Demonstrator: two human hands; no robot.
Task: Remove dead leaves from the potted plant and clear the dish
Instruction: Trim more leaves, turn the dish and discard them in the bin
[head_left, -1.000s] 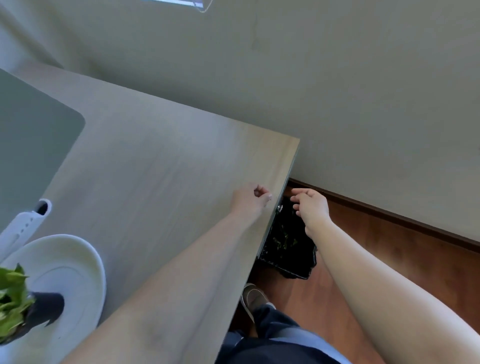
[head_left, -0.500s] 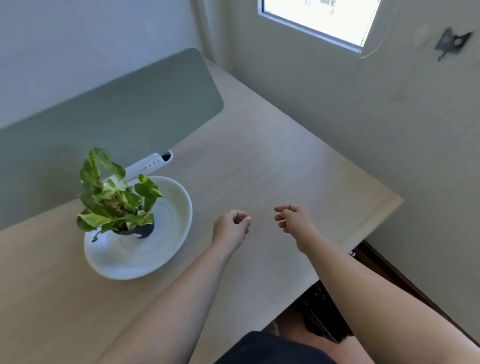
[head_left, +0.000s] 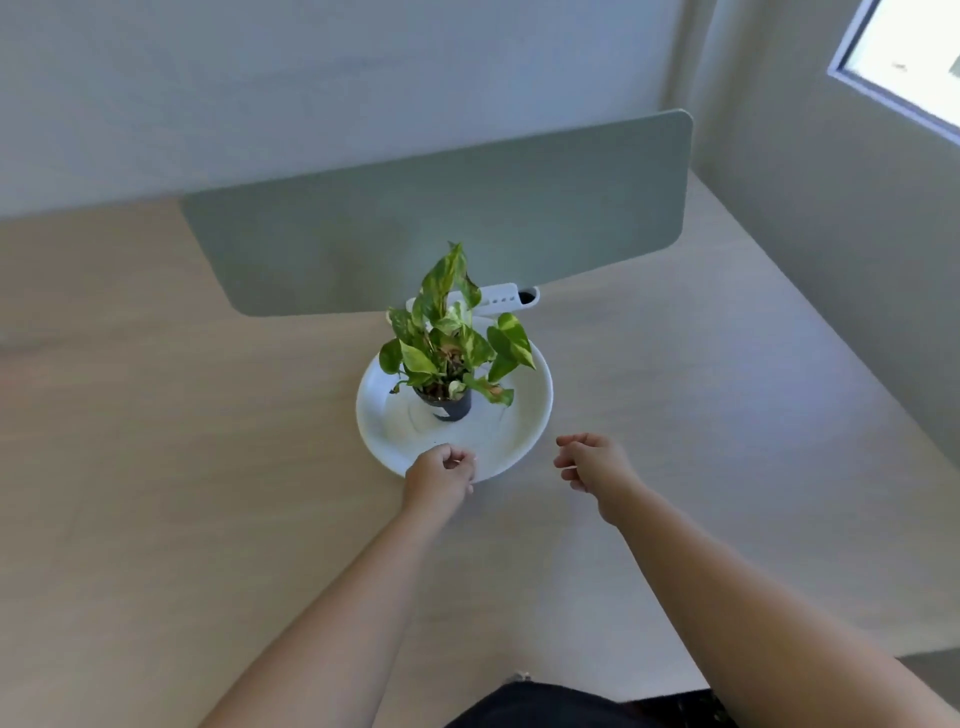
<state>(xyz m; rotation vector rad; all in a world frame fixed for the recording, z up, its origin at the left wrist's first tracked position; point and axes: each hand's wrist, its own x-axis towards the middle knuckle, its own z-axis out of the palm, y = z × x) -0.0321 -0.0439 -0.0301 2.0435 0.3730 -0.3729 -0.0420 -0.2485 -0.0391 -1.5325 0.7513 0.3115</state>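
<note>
A small potted plant (head_left: 449, 343) with green and yellow leaves stands in a black pot (head_left: 451, 406) on a round white dish (head_left: 524, 415) in the middle of the table. My left hand (head_left: 440, 474) hovers at the dish's near rim with its fingers curled in and nothing visible in them. To the right of the dish, above bare table, my right hand (head_left: 592, 462) is loosely curled and empty too. The dish's surface looks bare around the pot.
A grey-green divider panel (head_left: 467, 223) stands behind the plant, held by a white clamp (head_left: 506, 299). The wooden table (head_left: 182, 493) runs to a wall on the right, with a window (head_left: 914, 57) at the upper right.
My view has swung from the table's right edge and the bin on the floor back to the plant. Both hands have come from that edge to the dish.
</note>
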